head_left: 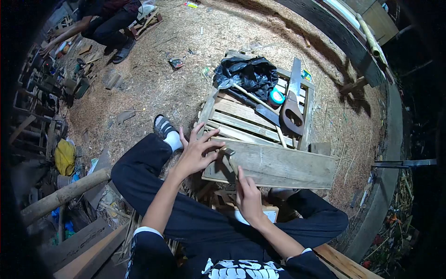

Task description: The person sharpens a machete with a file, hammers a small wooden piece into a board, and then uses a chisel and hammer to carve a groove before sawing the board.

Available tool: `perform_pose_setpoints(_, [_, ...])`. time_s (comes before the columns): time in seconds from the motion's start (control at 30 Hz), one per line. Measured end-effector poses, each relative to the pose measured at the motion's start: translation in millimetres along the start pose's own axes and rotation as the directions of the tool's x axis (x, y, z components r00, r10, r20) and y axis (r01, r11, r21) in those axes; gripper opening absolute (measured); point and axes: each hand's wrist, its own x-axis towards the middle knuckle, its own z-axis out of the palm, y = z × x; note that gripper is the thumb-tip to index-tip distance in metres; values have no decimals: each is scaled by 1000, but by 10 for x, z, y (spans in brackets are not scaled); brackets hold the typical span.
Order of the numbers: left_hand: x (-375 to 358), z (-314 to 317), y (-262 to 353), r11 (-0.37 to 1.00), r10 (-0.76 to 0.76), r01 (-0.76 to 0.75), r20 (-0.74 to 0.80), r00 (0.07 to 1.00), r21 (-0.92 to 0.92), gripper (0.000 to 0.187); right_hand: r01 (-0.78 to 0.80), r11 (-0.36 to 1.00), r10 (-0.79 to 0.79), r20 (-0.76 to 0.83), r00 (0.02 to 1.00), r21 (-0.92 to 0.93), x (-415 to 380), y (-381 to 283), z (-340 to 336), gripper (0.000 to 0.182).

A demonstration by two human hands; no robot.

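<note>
My right hand (248, 197) is wrapped round the handle of a small hammer (228, 156). The hammer's head is over the left end of a grey wooden board (288, 166). My left hand (197, 153) is beside the head, thumb and forefinger brought together at the board and the other fingers spread. Whatever those two fingertips pinch is too small to make out. Beyond the board lies a slatted wooden crate (237, 109), which carries a handsaw (292, 100), a broad blade (268, 114), a black plastic bag (251, 76) and a round turquoise-lidded container (277, 96).
Another person (111, 23) crouches at the upper left beside scattered wood scraps. A thick pole (65, 195) and planks lie to my left, near a yellow bag (65, 157). A concrete edge (392, 153) runs along the right. Shavings cover the ground.
</note>
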Motion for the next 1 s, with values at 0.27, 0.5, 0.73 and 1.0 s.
perform_pose_setpoints(0.27, [-12,53,-56,1000,5,-5,-9,1000,21,41,-73,997,72,99,993,9,39,-71,-119,64])
perform_pose_setpoints(0.5, [-8,9,0,1000,-2,2,-20,1000,-10,36,-8,1000,8,-80,997,-1,47,-71,-168,65])
perform_pose_setpoints(0.73, [-17,-29,54,999,-7,6,-21,1000,-45,34,123,992,-122,-283,951,-15,14,22,-67,76])
perform_pose_setpoints(1.0, [-18,-19,25,1000,-18,17,-13,1000,-26,34,81,996,-87,-205,975,-38,65,19,-114,73])
